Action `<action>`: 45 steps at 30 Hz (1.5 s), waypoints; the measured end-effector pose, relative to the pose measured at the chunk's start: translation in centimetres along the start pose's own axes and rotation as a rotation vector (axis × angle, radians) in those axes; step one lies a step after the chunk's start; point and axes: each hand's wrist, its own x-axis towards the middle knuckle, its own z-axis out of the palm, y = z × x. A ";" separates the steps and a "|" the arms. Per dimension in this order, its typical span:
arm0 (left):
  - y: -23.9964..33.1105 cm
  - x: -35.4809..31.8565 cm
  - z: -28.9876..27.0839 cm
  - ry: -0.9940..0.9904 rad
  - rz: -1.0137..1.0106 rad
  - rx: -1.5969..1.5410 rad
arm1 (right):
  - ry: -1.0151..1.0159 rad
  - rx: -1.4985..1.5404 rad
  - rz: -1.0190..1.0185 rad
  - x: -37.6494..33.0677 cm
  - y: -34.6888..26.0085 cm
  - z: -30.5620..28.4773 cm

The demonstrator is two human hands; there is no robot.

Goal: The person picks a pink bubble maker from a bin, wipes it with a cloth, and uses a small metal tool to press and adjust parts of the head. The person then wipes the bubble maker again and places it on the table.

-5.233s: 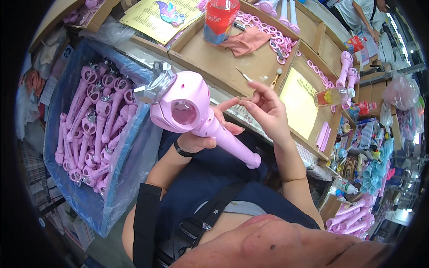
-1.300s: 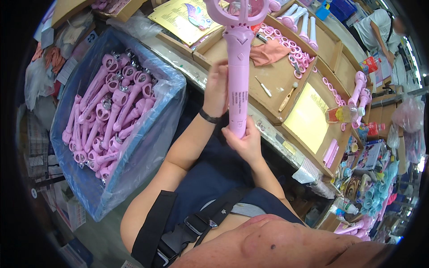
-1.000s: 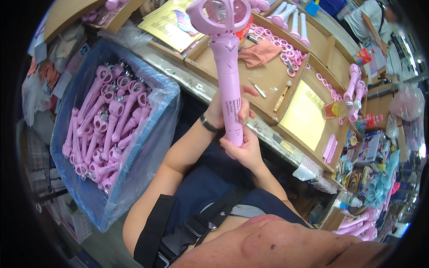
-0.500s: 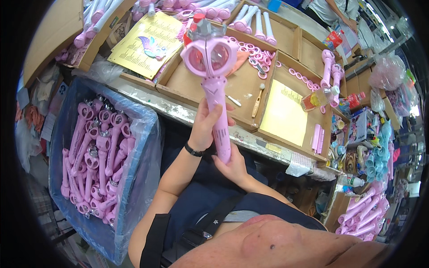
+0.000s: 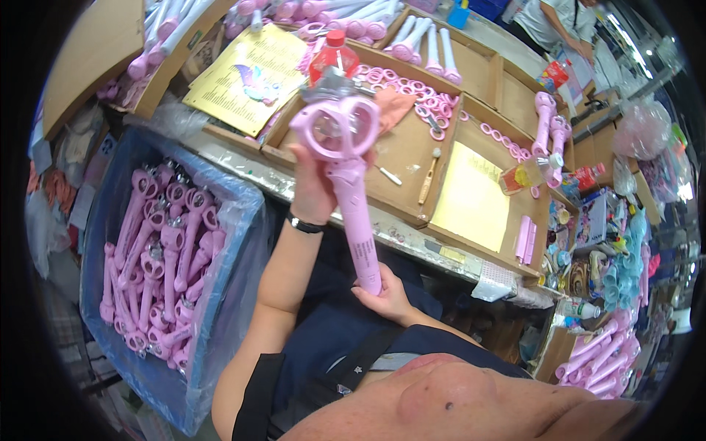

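A pink toy wand (image 5: 354,220) with a round, ring-framed clear head is held tilted in front of me, head up and away. My left hand (image 5: 315,191) grips it from behind, just under the head; the wand hides part of the fingers. Around the lower end of the handle, my right hand (image 5: 390,298) is closed. Small dark printing shows on the handle. Beyond the wand's head, a bottle with a red cap (image 5: 334,55) stands on the bench. Similar pink wands (image 5: 173,239) fill a blue lined bin (image 5: 243,242) at my left.
Cardboard trays (image 5: 408,209) on the bench hold pink rings (image 5: 434,99), an orange cloth (image 5: 393,109), a brush (image 5: 428,176) and a yellow sheet (image 5: 471,195). A drink bottle (image 5: 526,175) lies at the right. More pink handles (image 5: 599,356) are piled lower right. A person (image 5: 562,26) is at the far right.
The wand has come down and nearer, its head tilting. My left hand has slid up from the handle's middle to just below the head; my right hand has moved down with the handle's end.
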 end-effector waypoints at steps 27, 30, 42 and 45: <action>11.8 -30.7 -9.2 0.449 -0.245 0.655 | 1.076 -1.306 0.244 32.0 -5.0 -45.3; 18.4 -30.6 -16.3 0.618 -0.132 0.774 | 0.980 -1.552 -0.222 29.3 -5.6 -38.0; 22.3 -43.5 -40.3 1.318 -1.336 1.905 | 0.499 -1.229 -0.318 14.0 -8.6 -21.1; 23.8 -42.6 -38.7 1.012 -1.424 2.119 | 0.425 -0.987 -0.320 16.6 -8.6 -17.3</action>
